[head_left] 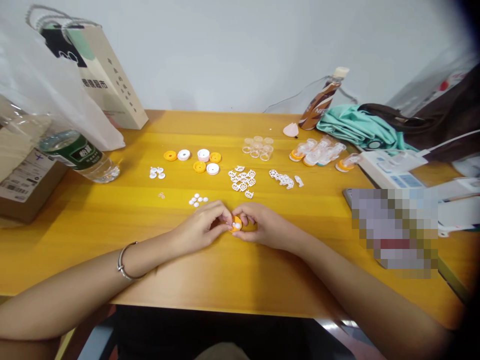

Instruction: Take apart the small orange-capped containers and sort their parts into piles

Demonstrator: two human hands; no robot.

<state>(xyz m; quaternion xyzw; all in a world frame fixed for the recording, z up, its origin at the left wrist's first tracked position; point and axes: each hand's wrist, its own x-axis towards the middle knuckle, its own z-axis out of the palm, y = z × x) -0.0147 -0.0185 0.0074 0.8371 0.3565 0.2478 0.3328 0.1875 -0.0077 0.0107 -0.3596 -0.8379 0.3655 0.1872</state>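
Near the front middle of the table, an orange round cap (238, 220) with a white piece inside is held between my two hands. My right hand (264, 226) grips the cap's right side between thumb and fingers. From the left, my left hand (206, 224) is closed in a pinch at the cap's edge, its fingertips partly covering the white piece. Just beyond lie several small white discs (197, 200) and several white wheel-shaped pieces (243, 179). Orange caps (199, 166) and white caps (213, 169) sit farther back.
Clear cups (258, 149) and assembled capped pieces (317, 152) stand at the back right. White four-lobed parts (157, 173) lie left. A water bottle (80, 155) leans by a box (28, 185). A brown bottle (322, 102), power strip (393, 170) and blurred phone-like object (390, 230) are right.
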